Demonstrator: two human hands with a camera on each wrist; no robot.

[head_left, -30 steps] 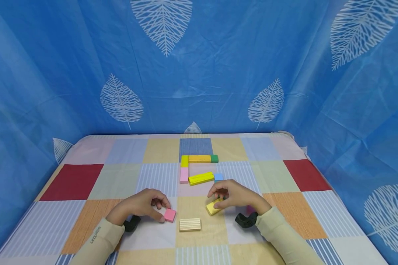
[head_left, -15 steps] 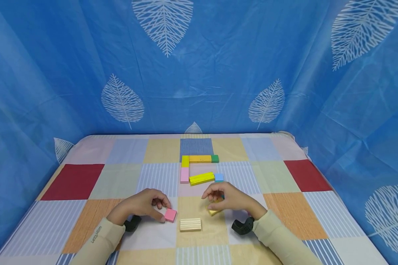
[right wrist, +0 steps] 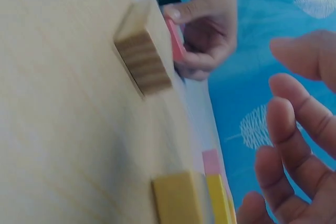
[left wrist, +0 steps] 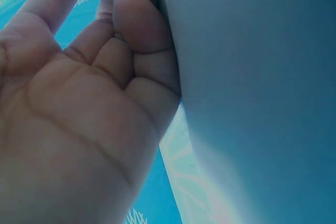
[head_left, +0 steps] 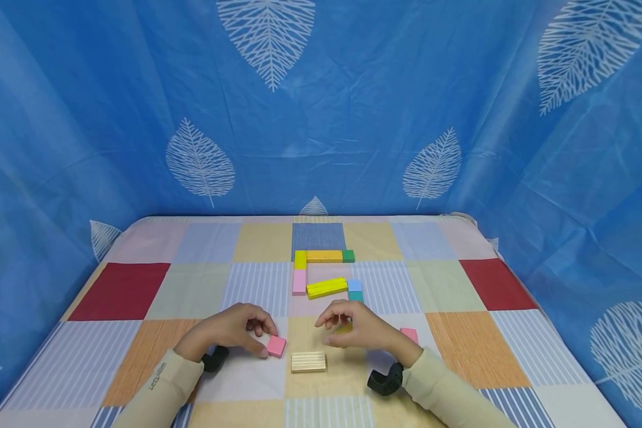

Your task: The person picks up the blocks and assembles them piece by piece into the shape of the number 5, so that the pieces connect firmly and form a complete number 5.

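My left hand (head_left: 235, 328) rests on the cloth, thumb and a fingertip pinching a small pink block (head_left: 276, 345). The right wrist view also shows this grip on the pink block (right wrist: 176, 40). In the left wrist view only the palm and bent fingers (left wrist: 147, 24) appear. Just right of centre hovers my right hand (head_left: 355, 326), its fingers (right wrist: 281, 119) loosely bent around nothing. Below it lies a yellow block (right wrist: 178, 198), mostly hidden by the hand in the head view. A ridged plain wooden block (head_left: 308, 362) lies between the hands.
Farther back, a yellow block (head_left: 300, 260), pink block (head_left: 299, 282), orange block (head_left: 324, 256) and green block (head_left: 348, 256) form a corner. A slanted bright yellow block (head_left: 327, 288) adjoins light blue (head_left: 355, 285) and teal blocks. Another pink block (head_left: 409, 334) lies behind the right wrist.
My right hand has moved left and slightly toward me, off the yellow block, uncovering the teal block and the pink block by the wrist. The left hand stays put.
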